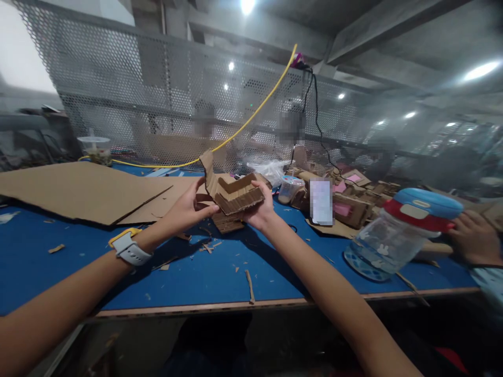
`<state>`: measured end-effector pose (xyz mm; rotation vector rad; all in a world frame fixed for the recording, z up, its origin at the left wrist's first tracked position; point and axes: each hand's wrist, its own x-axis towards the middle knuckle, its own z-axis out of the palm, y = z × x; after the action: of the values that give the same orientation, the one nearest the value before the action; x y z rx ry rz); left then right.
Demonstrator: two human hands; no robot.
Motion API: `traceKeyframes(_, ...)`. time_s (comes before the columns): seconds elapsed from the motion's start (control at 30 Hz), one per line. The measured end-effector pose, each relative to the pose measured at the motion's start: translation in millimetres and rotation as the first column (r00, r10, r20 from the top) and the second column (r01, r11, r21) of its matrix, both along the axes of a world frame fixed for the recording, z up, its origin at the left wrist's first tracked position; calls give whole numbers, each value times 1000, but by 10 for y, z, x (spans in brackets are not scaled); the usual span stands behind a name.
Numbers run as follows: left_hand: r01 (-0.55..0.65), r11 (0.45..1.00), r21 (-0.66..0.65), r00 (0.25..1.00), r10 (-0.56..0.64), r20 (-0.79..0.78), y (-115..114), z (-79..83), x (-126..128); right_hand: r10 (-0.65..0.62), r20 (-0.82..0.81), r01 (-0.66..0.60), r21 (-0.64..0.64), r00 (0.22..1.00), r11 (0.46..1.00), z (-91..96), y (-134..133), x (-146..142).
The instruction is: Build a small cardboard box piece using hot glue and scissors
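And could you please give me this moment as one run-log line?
left hand: holding folded corrugated-cardboard piece | right hand: holding same piece | blue tabletop: cardboard scraps, flat cardboard sheet, rabbit-print bottle

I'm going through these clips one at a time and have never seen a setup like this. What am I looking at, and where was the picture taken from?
There is no machine here: a person works with two bare hands. The single picture comes from a camera worn on that person's head, looking forward and down, so the arms enter from below.

The left hand, with a watch on its wrist, and the right hand hold a folded cardboard piece between them, above a blue table.

On the table, a large cardboard sheet lies to the left, with small scraps in front. To the right stands a clear bottle with a blue and red lid. Beside it is another person's hand.
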<state>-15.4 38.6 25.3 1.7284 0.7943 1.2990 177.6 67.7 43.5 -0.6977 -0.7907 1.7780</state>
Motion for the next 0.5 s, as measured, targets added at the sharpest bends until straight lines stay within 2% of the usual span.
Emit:
traceKeyframes(0.13, -52, 998, -44, 999, 52, -12, -1, -25, 35, -44, -49, 42, -42, 998, 998, 54, -88, -40)
traceKeyframes(0.3, -218, 971, -94, 976, 216, -33, -66, -35, 123, -119, -52, 121, 32, 991, 992, 1, -106, -107)
traceKeyframes(0.43, -308, 944, -116, 951, 308, -19, -126, -26, 175, -146, -35, 149, 147, 989, 978, -111, -29, -102)
traceKeyframes(0.5, -313, 941, -131, 949, 316, -5, -135, -16, 175, -215, 23, 199, 297, 976, 934, -167, 18, -60)
